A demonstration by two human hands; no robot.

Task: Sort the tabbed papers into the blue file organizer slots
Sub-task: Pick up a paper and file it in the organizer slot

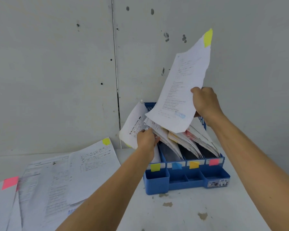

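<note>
A blue file organizer (187, 180) stands against the wall, its slots marked with yellow, blue, orange and pink tabs. My right hand (205, 101) grips the right edge of a printed sheet with a yellow tab (182, 90), held tilted above the organizer. My left hand (146, 139) holds back the papers in the leftmost slot (133, 127), bending them to the left. Filed papers (187, 139) lean right in the other slots.
Loose tabbed papers (57, 177) lie spread on the white table at the left, one showing a yellow tab (106, 141) and one a pink tab (10, 182). A grey wall (57, 64) rises directly behind the organizer. Small front trays (157, 177) line the organizer's base.
</note>
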